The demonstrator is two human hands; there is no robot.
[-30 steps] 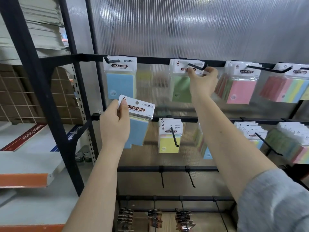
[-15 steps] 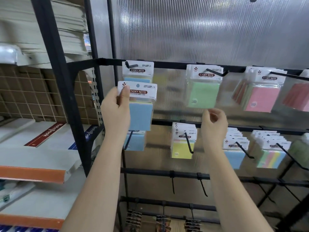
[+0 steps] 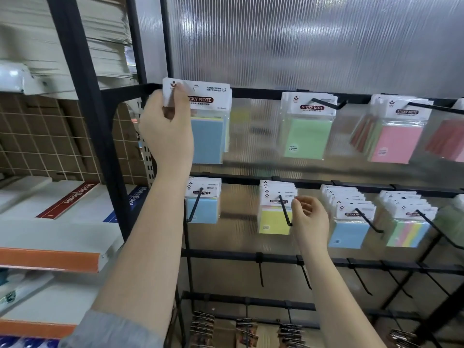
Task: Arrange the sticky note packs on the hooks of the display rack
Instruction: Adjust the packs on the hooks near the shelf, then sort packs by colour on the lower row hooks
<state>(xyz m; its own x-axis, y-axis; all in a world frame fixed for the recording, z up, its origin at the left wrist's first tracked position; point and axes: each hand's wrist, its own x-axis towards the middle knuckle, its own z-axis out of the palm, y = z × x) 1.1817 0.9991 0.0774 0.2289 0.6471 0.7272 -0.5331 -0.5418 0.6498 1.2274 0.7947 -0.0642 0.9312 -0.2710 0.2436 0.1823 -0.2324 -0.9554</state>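
Two hands up: our left hand (image 3: 167, 131) pinches blue pack (image 3: 208, 121) by its header at top rail (image 3: 263, 92), far left, probably seeking the hook. Right hand (image 3: 310, 219), loosely curled, empty, sits one rail down beside yellow pack (image 3: 273, 219).

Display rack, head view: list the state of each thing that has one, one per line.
left hand: grips the blue sticky note pack, held up at the top rail.
right hand: fingers curled at the yellow packs' hook.
green pack: hanging on its hook.
pink pack: hanging.
third-rail hooks: bare.
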